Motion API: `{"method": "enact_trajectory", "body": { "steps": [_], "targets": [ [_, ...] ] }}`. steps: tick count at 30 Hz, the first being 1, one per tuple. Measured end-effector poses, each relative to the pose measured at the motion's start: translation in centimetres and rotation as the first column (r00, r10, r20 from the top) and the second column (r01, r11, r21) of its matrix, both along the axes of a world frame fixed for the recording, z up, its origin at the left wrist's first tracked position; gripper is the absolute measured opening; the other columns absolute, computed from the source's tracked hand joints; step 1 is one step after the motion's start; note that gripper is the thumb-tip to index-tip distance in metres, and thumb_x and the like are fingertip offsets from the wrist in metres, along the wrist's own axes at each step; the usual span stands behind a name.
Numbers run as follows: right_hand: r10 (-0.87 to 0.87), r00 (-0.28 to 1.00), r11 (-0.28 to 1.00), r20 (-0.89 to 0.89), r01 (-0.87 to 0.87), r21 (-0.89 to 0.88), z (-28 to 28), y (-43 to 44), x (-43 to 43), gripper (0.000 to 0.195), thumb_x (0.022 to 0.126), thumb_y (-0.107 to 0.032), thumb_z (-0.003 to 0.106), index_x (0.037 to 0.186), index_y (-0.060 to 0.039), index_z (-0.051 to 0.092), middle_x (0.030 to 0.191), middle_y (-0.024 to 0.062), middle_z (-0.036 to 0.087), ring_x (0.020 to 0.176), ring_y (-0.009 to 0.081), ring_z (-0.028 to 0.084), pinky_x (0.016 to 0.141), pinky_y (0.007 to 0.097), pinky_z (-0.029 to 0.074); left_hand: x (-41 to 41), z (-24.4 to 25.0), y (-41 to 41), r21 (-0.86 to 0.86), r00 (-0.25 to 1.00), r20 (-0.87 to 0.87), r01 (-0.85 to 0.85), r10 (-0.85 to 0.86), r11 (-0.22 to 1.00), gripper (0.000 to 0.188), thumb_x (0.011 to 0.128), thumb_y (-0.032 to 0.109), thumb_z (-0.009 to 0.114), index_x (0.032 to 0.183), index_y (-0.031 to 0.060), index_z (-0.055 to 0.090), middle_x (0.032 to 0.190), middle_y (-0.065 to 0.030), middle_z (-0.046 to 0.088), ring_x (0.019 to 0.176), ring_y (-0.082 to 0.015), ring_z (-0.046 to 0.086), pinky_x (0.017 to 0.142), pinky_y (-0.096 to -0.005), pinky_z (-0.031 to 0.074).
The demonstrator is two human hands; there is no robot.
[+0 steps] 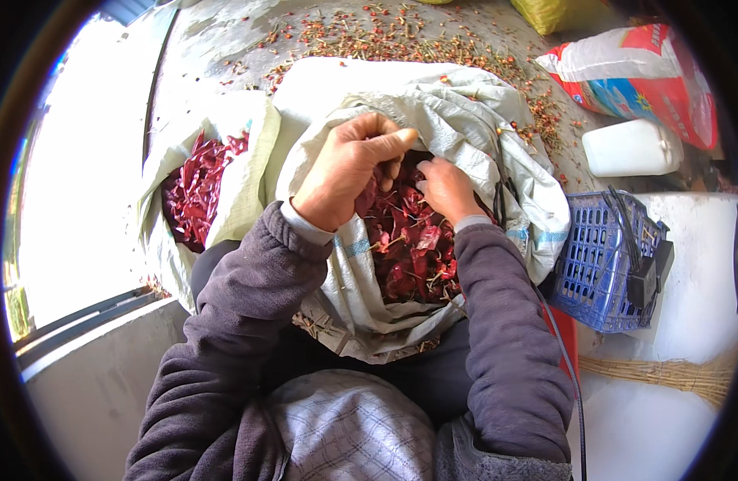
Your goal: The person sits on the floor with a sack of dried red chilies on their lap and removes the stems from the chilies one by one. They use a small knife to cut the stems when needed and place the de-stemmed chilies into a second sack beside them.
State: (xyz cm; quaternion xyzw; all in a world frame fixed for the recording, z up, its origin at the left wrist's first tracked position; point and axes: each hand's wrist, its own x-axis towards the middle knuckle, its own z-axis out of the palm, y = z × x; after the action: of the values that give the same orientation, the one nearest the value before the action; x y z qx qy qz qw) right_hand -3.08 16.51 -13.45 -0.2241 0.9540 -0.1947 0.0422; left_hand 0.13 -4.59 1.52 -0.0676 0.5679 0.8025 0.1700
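A white woven sack (351,258) lies between my knees with its mouth folded wide. Inside is a heap of dried red chili peppers (414,252), some with pale stems. Above the far left part of the heap, my left hand (366,159) has curled fingers, with a dark red dried chili pepper (365,197) held at its palm side. My right hand (447,187) reaches into the sack from the right, its fingertips at the peppers near the far rim. Whether those fingers grip a pepper is hidden.
A second woven sack (249,198) of red chili pieces (195,192) stands at left. Stem scraps (405,36) litter the concrete floor. At right are a printed bag (639,84), a white plastic jug (633,147), a blue plastic basket (597,258) and a straw broom (663,371).
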Motion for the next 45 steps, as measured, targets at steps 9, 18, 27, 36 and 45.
{"method": "enact_trajectory", "body": {
  "steps": [9,18,27,36,45],
  "targets": [
    [-0.252,0.965,0.844,0.067,0.253,-0.472,7.6,-0.2,5.8,0.034,0.087,-0.027,0.079,0.097,0.0030,0.067,0.091,0.0222,0.072,0.088,0.0397,0.070,0.078,0.0447,0.054,0.7,0.3,-0.1,-0.140,0.994,-0.094,0.046,-0.059,0.989,0.014,0.100,0.014,0.066,0.102,0.0008,0.068,0.076,-0.0006,0.062,0.062,-0.0076,0.055,0.058,-0.0223,0.045],
    [-0.571,0.791,0.766,-0.218,0.418,-0.489,14.1,-2.5,10.8,0.017,0.088,-0.016,0.073,0.090,-0.0011,0.064,0.073,0.0153,0.071,0.065,0.0326,0.071,0.060,0.0423,0.052,3.0,-0.4,2.7,-0.208,0.893,-0.278,0.305,-0.355,0.929,0.039,0.097,0.026,0.073,0.122,-0.0028,0.069,0.093,-0.0020,0.068,0.080,-0.0080,0.059,0.071,-0.0238,0.049],
    [-0.542,0.830,0.610,0.133,0.497,-0.618,17.4,-2.9,11.7,0.026,0.088,-0.021,0.074,0.098,0.0019,0.067,0.077,0.0142,0.072,0.067,0.0256,0.069,0.064,0.0398,0.053,3.4,0.3,2.4,-0.124,0.747,-0.552,0.366,-0.371,0.922,0.039,0.101,0.017,0.067,0.135,-0.0020,0.063,0.117,-0.0053,0.071,0.106,-0.0111,0.062,0.098,-0.0280,0.050],
    [-0.378,0.925,0.799,-0.032,0.309,-0.516,18.0,-1.3,10.3,0.030,0.094,-0.030,0.076,0.091,-0.0006,0.071,0.066,0.0121,0.068,0.060,0.0195,0.066,0.057,0.0337,0.051,0.7,0.3,2.2,-0.462,0.758,-0.557,0.057,-0.339,0.885,0.026,0.097,0.018,0.067,0.111,-0.0032,0.071,0.092,-0.0154,0.075,0.085,-0.0212,0.070,0.079,-0.0350,0.055],
    [-0.336,0.932,0.771,-0.137,0.189,-0.608,16.0,-0.9,7.6,0.019,0.100,-0.020,0.066,0.093,-0.0021,0.065,0.080,0.0178,0.069,0.072,0.0368,0.069,0.062,0.0415,0.052,0.5,-0.5,2.6,-0.653,0.496,-0.709,-0.193,-0.502,0.732,0.019,0.088,0.012,0.072,0.100,-0.0016,0.064,0.092,-0.0189,0.066,0.085,-0.0389,0.066,0.078,-0.0428,0.053]
  ]
}}
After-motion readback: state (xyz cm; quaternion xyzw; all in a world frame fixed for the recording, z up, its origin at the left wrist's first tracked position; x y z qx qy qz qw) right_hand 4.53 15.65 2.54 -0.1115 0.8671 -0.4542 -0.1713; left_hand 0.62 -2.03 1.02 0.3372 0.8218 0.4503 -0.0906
